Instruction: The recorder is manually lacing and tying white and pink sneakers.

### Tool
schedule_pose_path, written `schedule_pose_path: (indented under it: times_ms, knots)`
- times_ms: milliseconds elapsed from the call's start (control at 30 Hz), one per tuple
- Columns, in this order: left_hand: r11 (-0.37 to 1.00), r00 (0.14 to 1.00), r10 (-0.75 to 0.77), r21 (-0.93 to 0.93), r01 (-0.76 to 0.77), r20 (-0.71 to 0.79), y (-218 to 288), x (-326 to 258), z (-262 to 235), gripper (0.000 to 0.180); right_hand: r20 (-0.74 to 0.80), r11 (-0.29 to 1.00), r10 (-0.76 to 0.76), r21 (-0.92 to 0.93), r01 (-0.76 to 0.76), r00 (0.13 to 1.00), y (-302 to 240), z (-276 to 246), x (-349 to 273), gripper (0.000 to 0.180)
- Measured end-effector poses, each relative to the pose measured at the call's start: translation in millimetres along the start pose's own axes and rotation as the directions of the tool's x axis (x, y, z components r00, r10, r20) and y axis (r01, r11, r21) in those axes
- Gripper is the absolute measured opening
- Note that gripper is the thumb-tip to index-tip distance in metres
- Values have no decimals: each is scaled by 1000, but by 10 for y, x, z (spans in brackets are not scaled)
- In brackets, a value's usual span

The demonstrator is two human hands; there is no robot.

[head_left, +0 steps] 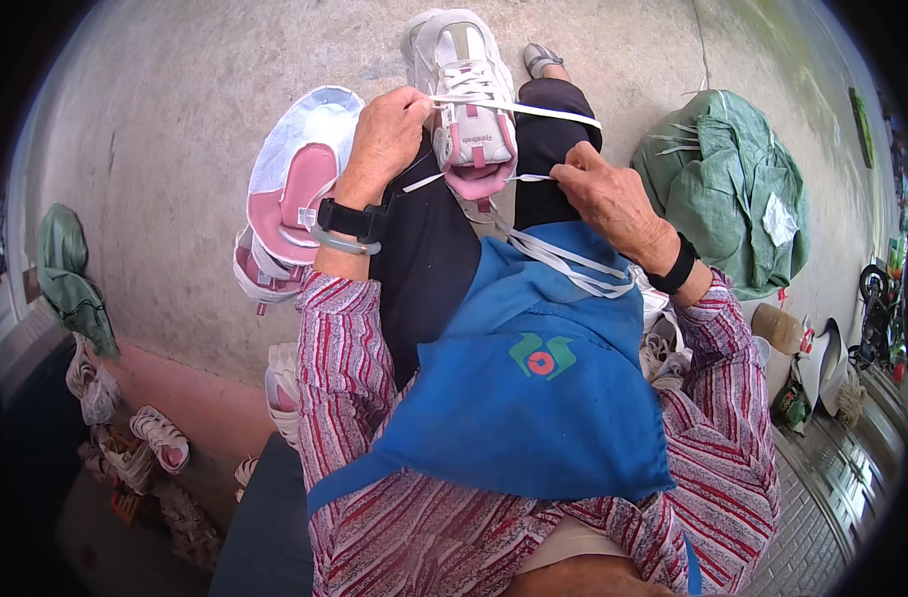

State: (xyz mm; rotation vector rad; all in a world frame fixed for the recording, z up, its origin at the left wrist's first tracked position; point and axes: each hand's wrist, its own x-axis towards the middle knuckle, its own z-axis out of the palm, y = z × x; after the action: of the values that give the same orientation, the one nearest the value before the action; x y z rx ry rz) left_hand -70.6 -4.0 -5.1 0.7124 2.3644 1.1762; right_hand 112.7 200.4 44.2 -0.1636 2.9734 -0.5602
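Observation:
A white and grey sneaker (486, 124) with pink lining sits between my knees, toe pointing away from me. Partly threaded white shoelace (548, 112) crosses its tongue and loops out over my right leg. At the left side of the eyelets, my left hand (389, 129) is closed in a pinch on the lace. My right hand (605, 187), to the right of the shoe's opening, pinches a thin lace end between thumb and fingers. Several loose white laces (563, 261) lie across my blue apron (543, 428).
To the left lie pale shoes with pink insoles (309, 184). A bulging green sack (722, 189) stands at the right, another green sack (66, 269) at far left. More laced shoes (160, 435) are at lower left. A bottle (780, 328) is at the right.

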Motion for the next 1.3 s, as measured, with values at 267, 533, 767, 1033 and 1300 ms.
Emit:
schedule_pose_path:
  times_ms: [267, 533, 767, 1033, 1300]
  knots:
    - [921, 976, 212, 345, -180, -58, 151, 19, 89, 23, -19, 998, -19, 53, 20, 1000, -64, 164, 145, 4]
    - [983, 975, -182, 1, 184, -124, 113, -48, 55, 30, 50, 993, -51, -108, 56, 997, 41, 53, 243, 9]
    - [836, 959, 218, 541, -89, -179, 284, -269, 247, 32, -110, 994, -74, -93, 64, 991, 206, 148, 421, 10]
    - [806, 991, 99, 591, -30, -85, 230, -248, 231, 23, -265, 988, 19, 154, 23, 964, 255, 224, 903, 15]
    - [812, 922, 342, 551, -194, -180, 84, -252, 269, 19, -247, 981, -53, 170, 97, 968, 268, 171, 904, 19]
